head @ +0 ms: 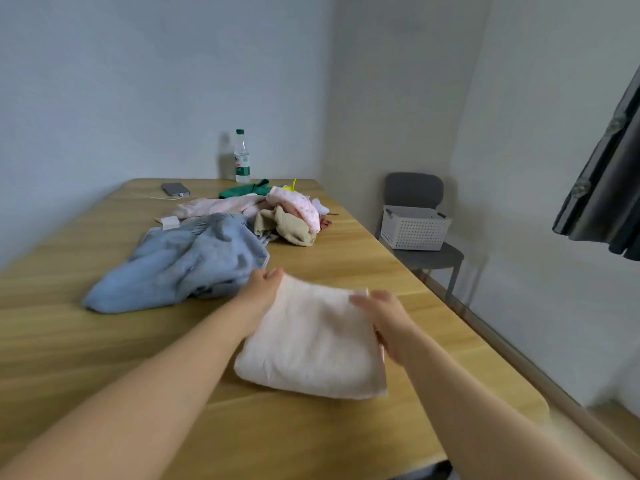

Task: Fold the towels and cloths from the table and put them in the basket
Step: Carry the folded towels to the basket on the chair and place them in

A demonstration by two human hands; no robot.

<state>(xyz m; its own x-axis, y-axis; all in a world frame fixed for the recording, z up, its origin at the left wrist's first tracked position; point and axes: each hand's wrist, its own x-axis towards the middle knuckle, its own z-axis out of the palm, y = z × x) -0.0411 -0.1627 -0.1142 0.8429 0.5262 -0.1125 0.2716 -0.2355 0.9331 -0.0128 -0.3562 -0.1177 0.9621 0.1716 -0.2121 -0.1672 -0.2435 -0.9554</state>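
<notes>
Towel (311, 341) is lying folded on the counter (104, 341), between left hand (263, 285) and right hand (384, 317). The right hand is gripping its side; the left hand's hold is unclear. Basket (414, 230) is sitting on a chair (415, 190), past the right hand.

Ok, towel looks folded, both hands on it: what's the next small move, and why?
Probably lift the pink towel and carry it right toward the white basket on the grey chair. The towel already lies as a compact folded rectangle, left hand at its far corner, right hand on its right edge; blur hides the grips.
</notes>
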